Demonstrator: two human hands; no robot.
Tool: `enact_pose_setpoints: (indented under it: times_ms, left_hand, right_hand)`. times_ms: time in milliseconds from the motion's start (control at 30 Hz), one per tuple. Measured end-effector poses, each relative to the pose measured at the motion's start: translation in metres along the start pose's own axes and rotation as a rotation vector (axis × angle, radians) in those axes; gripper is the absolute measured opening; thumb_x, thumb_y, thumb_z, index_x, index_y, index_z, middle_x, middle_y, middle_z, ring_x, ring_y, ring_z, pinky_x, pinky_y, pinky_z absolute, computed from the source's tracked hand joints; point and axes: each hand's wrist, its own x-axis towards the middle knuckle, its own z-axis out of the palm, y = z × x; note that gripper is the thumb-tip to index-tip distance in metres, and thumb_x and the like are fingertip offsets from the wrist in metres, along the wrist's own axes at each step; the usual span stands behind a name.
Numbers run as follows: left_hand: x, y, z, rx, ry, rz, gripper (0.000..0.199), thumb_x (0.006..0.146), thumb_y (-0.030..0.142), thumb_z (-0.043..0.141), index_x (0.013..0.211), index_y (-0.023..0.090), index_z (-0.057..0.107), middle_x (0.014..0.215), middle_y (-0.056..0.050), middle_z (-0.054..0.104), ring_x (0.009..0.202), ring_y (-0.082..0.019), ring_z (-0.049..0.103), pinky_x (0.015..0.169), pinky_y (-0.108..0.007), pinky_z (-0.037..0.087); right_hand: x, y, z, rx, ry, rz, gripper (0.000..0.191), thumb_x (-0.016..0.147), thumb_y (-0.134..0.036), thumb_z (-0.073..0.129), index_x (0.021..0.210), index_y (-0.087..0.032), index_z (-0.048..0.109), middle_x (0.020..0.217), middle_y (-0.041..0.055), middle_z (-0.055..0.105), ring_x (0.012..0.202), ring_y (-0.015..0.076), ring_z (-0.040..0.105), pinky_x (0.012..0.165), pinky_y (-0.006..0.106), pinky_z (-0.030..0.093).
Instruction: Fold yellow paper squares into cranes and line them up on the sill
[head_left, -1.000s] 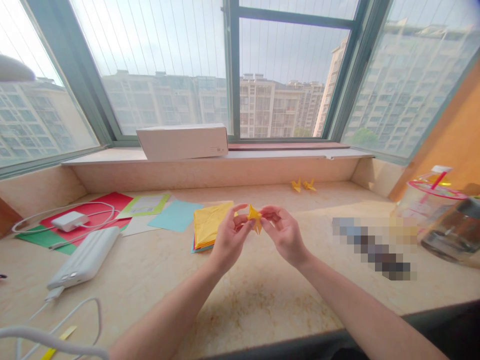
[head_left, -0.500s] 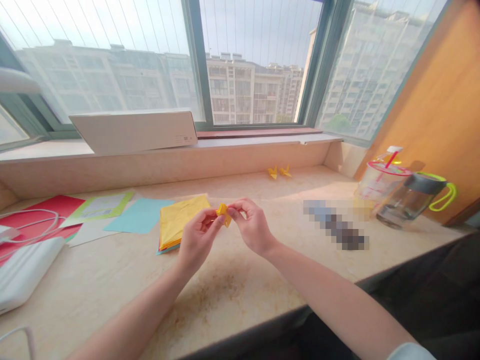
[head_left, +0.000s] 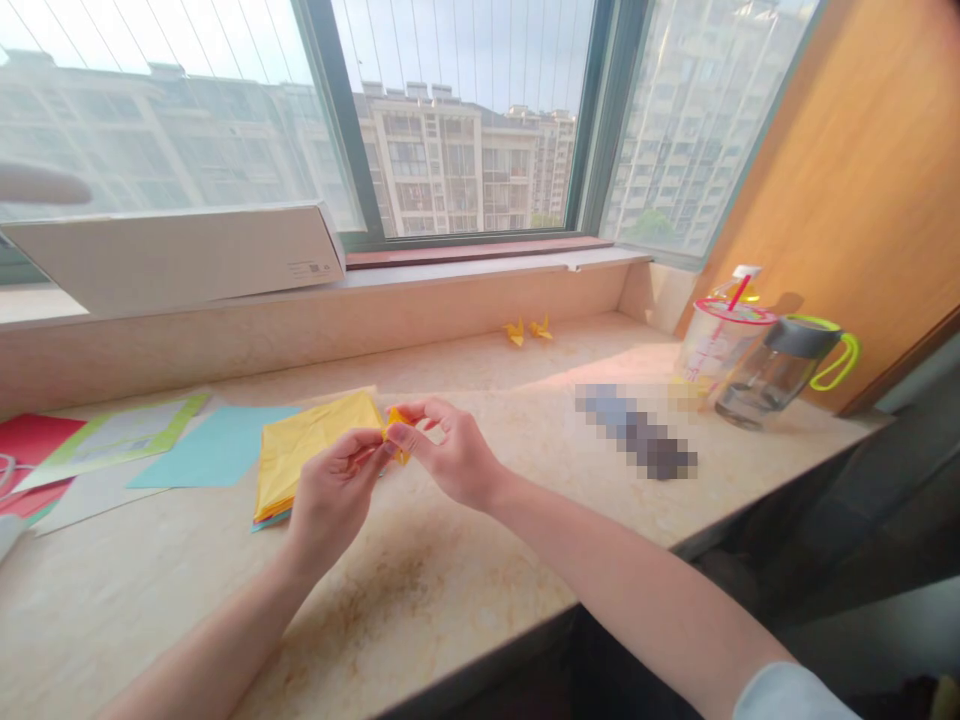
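Observation:
A small folded piece of yellow origami paper [head_left: 402,455] is pinched between both hands above the counter. My left hand [head_left: 341,490] grips its near left side with thumb and fingers. My right hand [head_left: 454,455] holds it from the right, the thumb pressed on its front and covering part of it. Just behind my left hand lies a stack of yellow paper sheets [head_left: 319,440], with blue showing at its bottom edge. Two finished-looking yellow paper cranes [head_left: 514,333] stand side by side farther back on the counter.
A light blue sheet [head_left: 214,445], a green-bordered sheet [head_left: 120,440] and red paper [head_left: 30,445] lie at left. A lidded cup with a red straw [head_left: 720,345] and a water bottle [head_left: 776,375] stand at right. A long white box [head_left: 180,255] rests on the sill.
The view has turned right, so everything sits farther left. My right thumb has moved over the front of the yellow paper, which both hands still hold.

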Motion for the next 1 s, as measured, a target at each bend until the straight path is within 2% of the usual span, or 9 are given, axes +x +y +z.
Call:
enact_pose_setpoints:
  times_ms: [133, 300, 533, 700, 833, 1000]
  left_hand:
    - [-0.002, 0.002, 0.002, 0.044, -0.024, 0.032, 0.028, 0.076, 0.046, 0.073, 0.078, 0.018, 0.07, 0.071, -0.003, 0.071, 0.066, -0.018, 0.065, 0.06, -0.025, 0.053]
    - [-0.009, 0.01, 0.006, -0.004, -0.083, -0.016, 0.033, 0.08, 0.047, 0.07, 0.088, 0.015, 0.068, 0.078, -0.005, 0.071, 0.07, -0.017, 0.065, 0.063, -0.024, 0.052]
    - [-0.009, 0.006, 0.01, -0.043, -0.133, -0.04, 0.03, 0.084, 0.045, 0.065, 0.086, 0.015, 0.064, 0.077, -0.004, 0.07, 0.073, -0.017, 0.066, 0.067, -0.026, 0.053]
    - [-0.009, 0.002, 0.009, -0.039, -0.156, -0.087, 0.03, 0.085, 0.045, 0.065, 0.092, 0.015, 0.063, 0.083, -0.005, 0.07, 0.078, -0.019, 0.068, 0.074, -0.031, 0.055]
    - [-0.007, 0.001, 0.008, -0.032, -0.139, -0.058, 0.03, 0.089, 0.045, 0.059, 0.097, 0.016, 0.06, 0.089, -0.005, 0.068, 0.082, -0.019, 0.069, 0.073, -0.031, 0.055]
    - [-0.002, -0.003, 0.006, -0.118, -0.104, -0.08, 0.032, 0.09, 0.047, 0.057, 0.098, 0.016, 0.059, 0.093, -0.006, 0.068, 0.087, -0.02, 0.069, 0.072, -0.03, 0.056]
  right_hand:
    - [0.001, -0.003, 0.0, 0.037, 0.053, 0.035, 0.015, 0.084, -0.035, 0.068, 0.087, -0.021, 0.073, 0.088, 0.0027, 0.075, 0.086, 0.0177, 0.068, 0.082, 0.034, 0.052]
    - [0.0, -0.004, 0.002, 0.075, 0.077, 0.046, 0.015, 0.083, -0.033, 0.069, 0.082, -0.02, 0.074, 0.081, 0.0025, 0.075, 0.08, 0.0169, 0.067, 0.078, 0.032, 0.053]
    - [0.0, -0.003, 0.001, 0.105, 0.048, 0.07, 0.023, 0.08, -0.041, 0.072, 0.094, -0.023, 0.076, 0.094, 0.0031, 0.075, 0.082, 0.0178, 0.067, 0.074, 0.033, 0.053]
    - [0.005, 0.002, -0.005, 0.06, 0.085, 0.083, 0.014, 0.079, -0.032, 0.073, 0.084, -0.02, 0.076, 0.086, 0.0039, 0.076, 0.081, 0.0177, 0.068, 0.081, 0.035, 0.052]
    - [0.007, 0.006, -0.011, 0.119, 0.089, 0.107, 0.019, 0.077, -0.034, 0.075, 0.089, -0.019, 0.075, 0.089, 0.0052, 0.076, 0.084, 0.019, 0.069, 0.082, 0.035, 0.053]
    - [0.007, 0.011, -0.015, 0.112, 0.064, 0.094, 0.023, 0.081, -0.038, 0.07, 0.095, -0.02, 0.074, 0.096, 0.0068, 0.077, 0.091, 0.0208, 0.071, 0.087, 0.037, 0.054]
